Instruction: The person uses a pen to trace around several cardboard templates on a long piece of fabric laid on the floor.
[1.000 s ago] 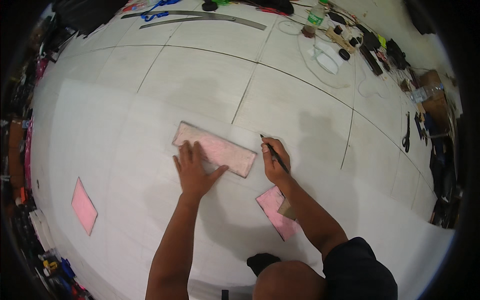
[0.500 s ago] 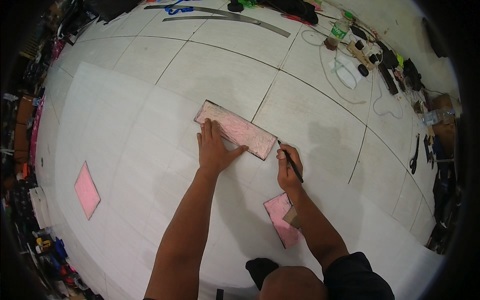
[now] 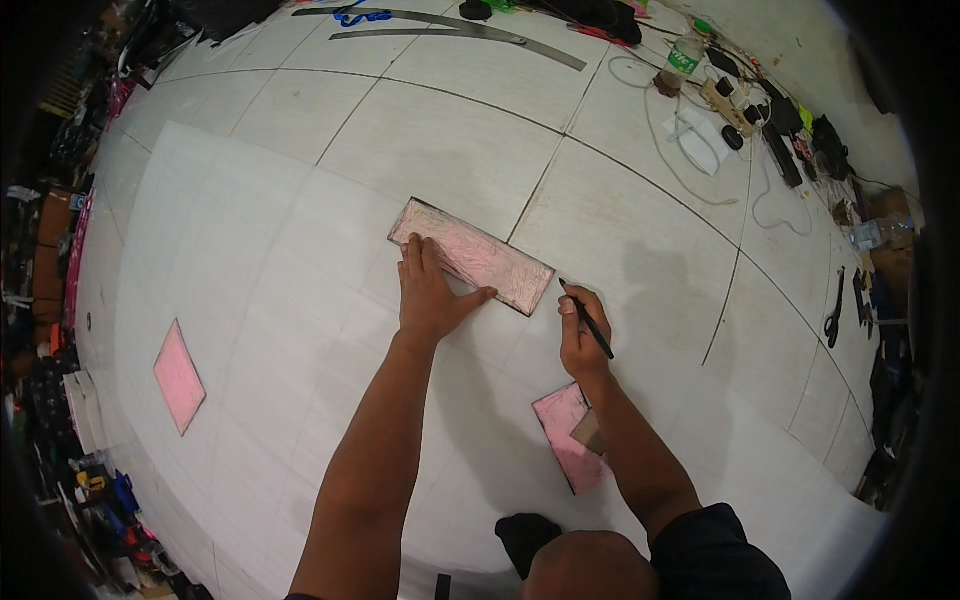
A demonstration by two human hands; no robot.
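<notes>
A long pink rectangular piece [image 3: 478, 255] with dark edges lies slantwise on a translucent white sheet [image 3: 250, 250] spread over the floor. My left hand [image 3: 432, 295] presses on its near long edge, fingers spread and thumb stretched toward the right end. My right hand [image 3: 586, 325] grips a black pen [image 3: 592, 328], its tip just off the piece's right corner. Below the right hand lies another pink piece [image 3: 565, 445], partly hidden by my forearm, with a small brown piece [image 3: 588, 432] on it. A pink diamond-shaped piece [image 3: 180, 378] rests far left on the sheet.
Metal rulers [image 3: 460, 33] lie at the far edge of the tiled floor. At the far right are a green-labelled bottle [image 3: 682, 62], a power strip [image 3: 727, 105] and loose cables [image 3: 665, 160]. Scissors [image 3: 834, 310] lie at the right. Mixed clutter [image 3: 90, 490] lines the left side.
My right hand has drawn the pen tip slightly away from the piece's right corner. The left hand stays on the piece. The whole view has shifted a little.
</notes>
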